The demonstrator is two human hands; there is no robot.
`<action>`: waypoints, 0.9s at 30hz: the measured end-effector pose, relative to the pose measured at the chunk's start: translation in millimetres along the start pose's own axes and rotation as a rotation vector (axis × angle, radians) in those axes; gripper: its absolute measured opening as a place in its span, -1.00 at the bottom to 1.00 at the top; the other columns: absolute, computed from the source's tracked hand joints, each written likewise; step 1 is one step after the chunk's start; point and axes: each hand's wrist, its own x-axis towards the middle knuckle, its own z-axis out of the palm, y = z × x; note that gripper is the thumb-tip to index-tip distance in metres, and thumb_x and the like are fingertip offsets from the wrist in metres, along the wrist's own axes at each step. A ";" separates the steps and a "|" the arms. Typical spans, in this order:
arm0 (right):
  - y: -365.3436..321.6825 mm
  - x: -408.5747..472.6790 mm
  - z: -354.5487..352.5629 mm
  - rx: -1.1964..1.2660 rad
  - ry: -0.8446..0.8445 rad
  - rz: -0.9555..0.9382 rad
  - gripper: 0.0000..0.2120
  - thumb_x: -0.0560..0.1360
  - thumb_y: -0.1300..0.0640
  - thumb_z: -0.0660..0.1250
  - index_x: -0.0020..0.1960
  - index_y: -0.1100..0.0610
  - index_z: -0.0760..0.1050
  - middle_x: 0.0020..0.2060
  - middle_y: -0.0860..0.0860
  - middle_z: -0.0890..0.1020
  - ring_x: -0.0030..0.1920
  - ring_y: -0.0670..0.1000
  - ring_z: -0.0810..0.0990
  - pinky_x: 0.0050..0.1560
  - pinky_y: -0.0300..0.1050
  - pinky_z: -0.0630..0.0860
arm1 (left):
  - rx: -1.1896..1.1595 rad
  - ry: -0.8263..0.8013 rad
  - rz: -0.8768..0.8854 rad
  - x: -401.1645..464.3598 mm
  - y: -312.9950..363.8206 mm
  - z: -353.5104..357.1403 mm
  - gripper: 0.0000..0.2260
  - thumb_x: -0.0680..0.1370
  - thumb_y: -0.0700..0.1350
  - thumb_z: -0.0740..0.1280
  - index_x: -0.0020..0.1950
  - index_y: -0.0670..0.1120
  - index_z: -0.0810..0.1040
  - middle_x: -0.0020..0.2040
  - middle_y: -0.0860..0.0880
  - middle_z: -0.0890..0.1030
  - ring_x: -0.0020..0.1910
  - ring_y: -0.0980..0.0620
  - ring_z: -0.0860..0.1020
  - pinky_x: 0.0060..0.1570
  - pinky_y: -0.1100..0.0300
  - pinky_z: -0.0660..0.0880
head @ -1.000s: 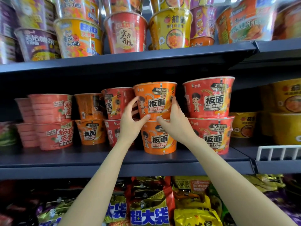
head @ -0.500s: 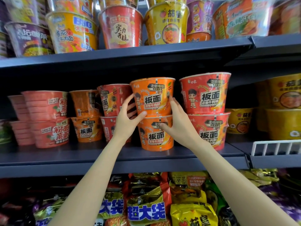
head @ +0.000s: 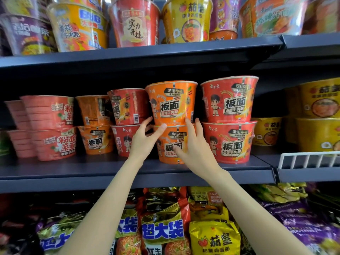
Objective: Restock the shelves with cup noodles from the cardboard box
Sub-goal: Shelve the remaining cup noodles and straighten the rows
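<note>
At the centre of the frame, on the dark middle shelf (head: 128,170), two orange cup noodles stand one on the other: the upper orange cup (head: 172,103) sits on the lid of the lower orange cup (head: 169,144). Both arms of the person reach up from the bottom of the frame to this stack. The left hand (head: 142,139) is at the left side of the stack, with its fingers spread and relaxed; its thumb tip touches the seam where the two cups meet, and the other fingers go behind, toward the base of the upper cup. The right hand (head: 195,144) lies in front of the lower cup, with the fingers straight and a little apart; the fingertips touch the bottom edge of the upper cup, and the thumb points left across the label of the lower cup. Neither hand closes around a cup. Just right of the stack stand two red cups (head: 229,118), also stacked, and just left of it two smaller-looking red cups (head: 127,107) stand further back. In the upper part of the frame the top shelf (head: 147,54) carries more cups, and the lower part shows noodle bags (head: 161,230).
</note>
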 end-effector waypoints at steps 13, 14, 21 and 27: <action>-14.0 -8.6 -3.5 -0.207 0.367 -0.118 -0.49 0.53 0.07 0.30 0.43 0.13 0.27 0.39 0.14 0.33 0.30 0.16 0.38 0.14 0.05 0.51 | 0.217 0.071 0.209 -15.1 -2.7 -23.0 -0.56 0.53 0.13 0.28 0.37 0.03 0.38 0.29 0.07 0.48 0.19 0.14 0.47 0.14 0.24 0.44; -21.7 -9.0 -2.5 -0.179 0.423 -0.202 -0.56 0.52 0.12 0.30 0.37 0.14 0.34 0.32 0.12 0.41 0.25 0.13 0.42 0.12 0.00 0.51 | 0.316 0.154 0.312 -19.1 -6.1 -35.4 -0.62 0.55 0.09 0.28 0.33 0.04 0.41 0.24 0.08 0.51 0.16 0.13 0.48 0.10 0.24 0.44; -76.9 11.1 54.2 0.015 0.072 -0.331 -0.59 0.56 0.09 0.22 0.39 0.08 0.31 0.23 -0.02 0.47 0.11 -0.03 0.52 -0.02 -0.24 0.44 | 0.410 0.342 0.279 0.2 -43.2 -120.0 -0.59 0.50 -0.07 0.36 0.33 0.04 0.37 0.21 0.06 0.50 0.14 0.08 0.49 0.15 0.08 0.45; -80.9 68.3 115.9 0.079 -0.184 0.172 -0.11 0.53 0.03 0.30 0.53 0.09 -0.33 0.48 0.31 0.01 0.38 0.29 0.30 0.34 0.08 0.34 | 0.182 0.047 -0.022 38.9 -63.1 -122.5 -0.29 0.48 0.04 0.39 0.50 0.09 0.06 0.46 -0.05 0.29 0.41 -0.06 0.31 0.27 0.16 0.26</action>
